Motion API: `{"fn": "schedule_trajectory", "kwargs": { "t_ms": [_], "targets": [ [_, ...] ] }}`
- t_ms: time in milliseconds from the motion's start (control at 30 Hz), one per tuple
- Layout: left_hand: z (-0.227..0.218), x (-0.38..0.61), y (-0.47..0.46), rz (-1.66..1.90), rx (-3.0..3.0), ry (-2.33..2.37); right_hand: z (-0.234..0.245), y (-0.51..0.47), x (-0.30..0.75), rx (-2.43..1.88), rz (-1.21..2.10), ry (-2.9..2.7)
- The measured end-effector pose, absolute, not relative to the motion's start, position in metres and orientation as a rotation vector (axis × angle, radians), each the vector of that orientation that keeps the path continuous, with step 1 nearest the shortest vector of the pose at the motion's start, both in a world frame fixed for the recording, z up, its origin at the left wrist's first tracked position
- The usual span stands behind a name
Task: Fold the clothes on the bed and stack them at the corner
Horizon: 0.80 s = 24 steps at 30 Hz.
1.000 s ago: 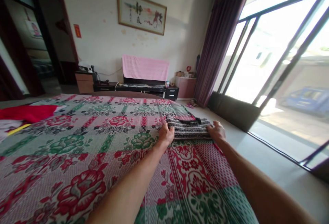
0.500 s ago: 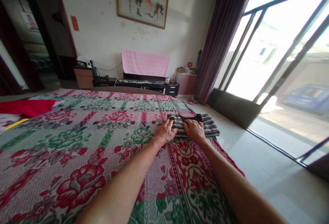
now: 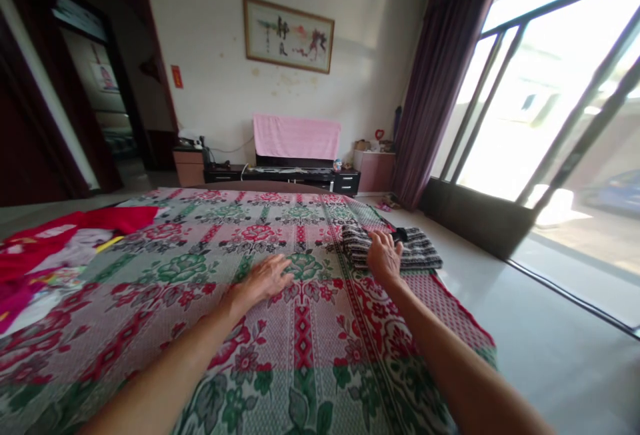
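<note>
A folded black-and-white striped garment [image 3: 420, 252] lies near the right edge of a bed covered by a floral red, green and grey bedspread [image 3: 200, 268]. My right hand [image 3: 384, 256] rests flat on the garment's near left part, fingers stretched out. My left hand [image 3: 266, 278] lies open on the bedspread to the left of the garment, apart from it and holding nothing.
Red and mixed clothes [image 3: 45, 248] are piled at the bed's left side. Beyond the bed stand a low black TV cabinet [image 3: 295, 175] with a pink cloth [image 3: 297, 136] over it. A large glass door [image 3: 550, 128] and purple curtain [image 3: 435, 75] are at the right.
My left hand has left the garment and slid left onto the bedspread. My right hand stayed on the garment. The view has swung left, showing more clothes.
</note>
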<state>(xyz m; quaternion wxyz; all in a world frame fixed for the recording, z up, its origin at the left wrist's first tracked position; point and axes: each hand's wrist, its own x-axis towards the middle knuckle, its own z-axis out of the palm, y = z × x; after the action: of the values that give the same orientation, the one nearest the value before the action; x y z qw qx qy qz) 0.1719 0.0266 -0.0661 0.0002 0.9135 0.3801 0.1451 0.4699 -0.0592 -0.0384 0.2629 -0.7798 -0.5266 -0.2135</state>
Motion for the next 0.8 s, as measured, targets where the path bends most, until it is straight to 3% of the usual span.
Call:
{"fn": "schedule_trajectory", "kwargs": {
  "t_ms": [133, 433, 800],
  "targets": [
    [-0.069, 0.112, 0.030, 0.529, 2.789, 1.345, -0.039, -0.052, 0.406, -1.775, -0.586, -1.683],
    [-0.067, -0.003, 0.031, 0.668, 2.522, 1.931, -0.053, -0.005, 0.264, -1.611, -0.080, -1.981],
    [-0.069, -0.021, 0.030, 0.761, 2.405, 2.006, -0.071, 0.019, 0.202, -1.539, 0.007, -1.936]
  ]
}}
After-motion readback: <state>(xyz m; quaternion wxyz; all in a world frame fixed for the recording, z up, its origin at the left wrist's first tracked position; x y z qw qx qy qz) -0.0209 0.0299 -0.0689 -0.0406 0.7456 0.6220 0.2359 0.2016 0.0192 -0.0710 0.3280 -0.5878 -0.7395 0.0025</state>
